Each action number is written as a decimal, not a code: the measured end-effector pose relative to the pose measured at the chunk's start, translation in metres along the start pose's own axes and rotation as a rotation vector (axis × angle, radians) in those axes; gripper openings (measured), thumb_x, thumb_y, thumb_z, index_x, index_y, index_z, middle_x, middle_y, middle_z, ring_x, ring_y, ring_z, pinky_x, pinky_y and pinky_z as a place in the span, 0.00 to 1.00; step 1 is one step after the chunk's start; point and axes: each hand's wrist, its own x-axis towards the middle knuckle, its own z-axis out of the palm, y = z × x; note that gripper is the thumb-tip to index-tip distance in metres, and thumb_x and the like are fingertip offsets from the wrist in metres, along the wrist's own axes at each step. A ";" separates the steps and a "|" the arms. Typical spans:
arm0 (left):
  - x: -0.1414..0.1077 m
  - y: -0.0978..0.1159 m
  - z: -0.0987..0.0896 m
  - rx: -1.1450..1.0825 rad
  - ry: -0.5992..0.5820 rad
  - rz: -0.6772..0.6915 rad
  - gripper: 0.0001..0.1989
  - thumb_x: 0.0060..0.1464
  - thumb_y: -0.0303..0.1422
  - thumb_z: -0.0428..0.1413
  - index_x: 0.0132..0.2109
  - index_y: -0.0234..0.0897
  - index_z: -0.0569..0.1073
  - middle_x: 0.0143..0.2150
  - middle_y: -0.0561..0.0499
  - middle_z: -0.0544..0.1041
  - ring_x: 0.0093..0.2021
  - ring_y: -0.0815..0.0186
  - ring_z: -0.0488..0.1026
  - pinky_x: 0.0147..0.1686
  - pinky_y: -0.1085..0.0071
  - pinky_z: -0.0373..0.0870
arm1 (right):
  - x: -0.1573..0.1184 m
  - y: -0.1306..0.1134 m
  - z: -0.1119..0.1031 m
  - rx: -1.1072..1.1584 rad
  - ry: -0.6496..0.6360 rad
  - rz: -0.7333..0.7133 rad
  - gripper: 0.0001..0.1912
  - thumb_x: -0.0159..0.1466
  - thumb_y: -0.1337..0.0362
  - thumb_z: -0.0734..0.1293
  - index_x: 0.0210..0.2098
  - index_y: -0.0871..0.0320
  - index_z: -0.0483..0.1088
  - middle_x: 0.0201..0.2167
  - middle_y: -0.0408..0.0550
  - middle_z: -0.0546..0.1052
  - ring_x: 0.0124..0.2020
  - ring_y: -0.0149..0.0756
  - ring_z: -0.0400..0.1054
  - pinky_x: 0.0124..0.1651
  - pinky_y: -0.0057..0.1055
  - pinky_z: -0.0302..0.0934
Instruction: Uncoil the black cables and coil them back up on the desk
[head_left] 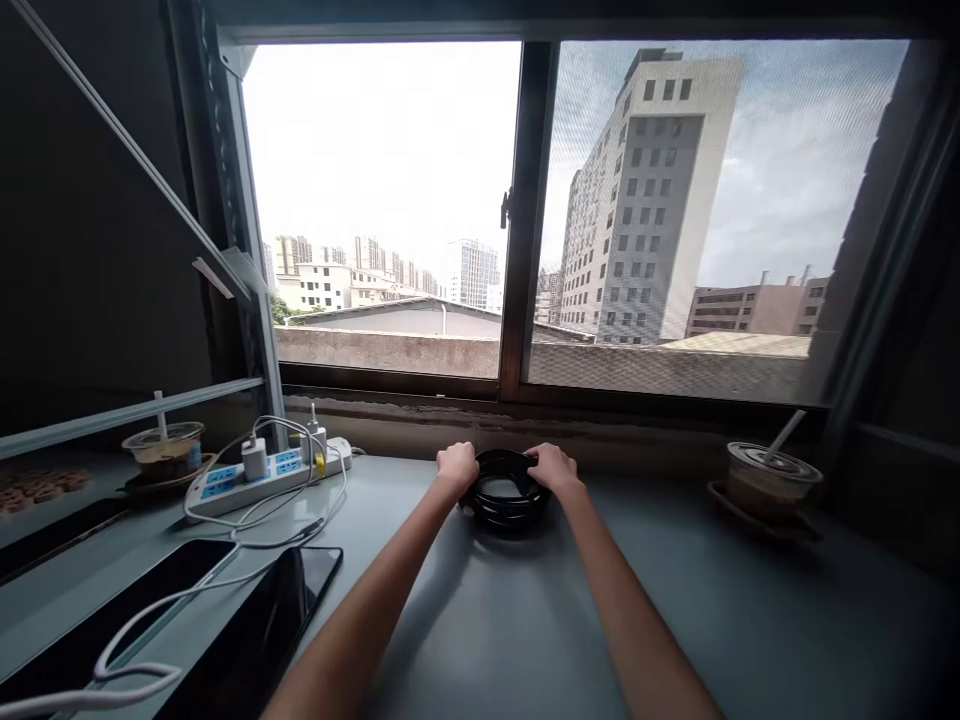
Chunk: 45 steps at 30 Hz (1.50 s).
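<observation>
A glossy black coil (pixel 510 518), which looks like a bundled cable, rests on the grey-blue tabletop (pixel 495 630) near the window wall. My left hand (pixel 457 466) is closed on the coil's left side, with its fingers curled over the far edge. On the opposite side, my right hand (pixel 555 468) grips the upper right rim. The fingertips of both hands are partly hidden behind the coil. Both arms reach forward across the table, and the bare tabletop shows through the middle of the ring.
To the left lie a white power strip (pixel 281 482) with plugged-in chargers, a loose white cable (pixel 142 610) and a black tablet-like device (pixel 262 625). Iced drink cups stand at far left (pixel 165 452) and right (pixel 772 480). A metal frame (pixel 259 330) rises beside the window.
</observation>
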 end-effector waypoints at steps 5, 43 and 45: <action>0.004 0.001 0.007 0.027 0.043 0.072 0.14 0.57 0.33 0.51 0.47 0.31 0.72 0.51 0.39 0.70 0.54 0.57 0.64 0.52 0.58 0.61 | 0.003 0.005 0.006 -0.046 0.041 -0.040 0.19 0.62 0.62 0.61 0.53 0.50 0.68 0.51 0.51 0.68 0.55 0.44 0.57 0.54 0.38 0.53; 0.001 -0.056 0.046 -0.173 0.225 -0.256 0.17 0.61 0.34 0.42 0.39 0.33 0.75 0.45 0.41 0.75 0.46 0.60 0.72 0.42 0.67 0.66 | -0.042 0.068 0.025 -0.117 0.047 0.123 0.13 0.66 0.62 0.54 0.43 0.54 0.67 0.37 0.49 0.76 0.41 0.42 0.70 0.38 0.31 0.56; -0.001 -0.059 0.044 -0.111 0.186 -0.252 0.17 0.59 0.32 0.43 0.37 0.33 0.75 0.43 0.40 0.76 0.46 0.58 0.72 0.40 0.67 0.66 | -0.042 0.068 0.025 -0.117 0.041 0.126 0.13 0.66 0.62 0.54 0.43 0.54 0.67 0.38 0.49 0.76 0.42 0.42 0.70 0.38 0.31 0.56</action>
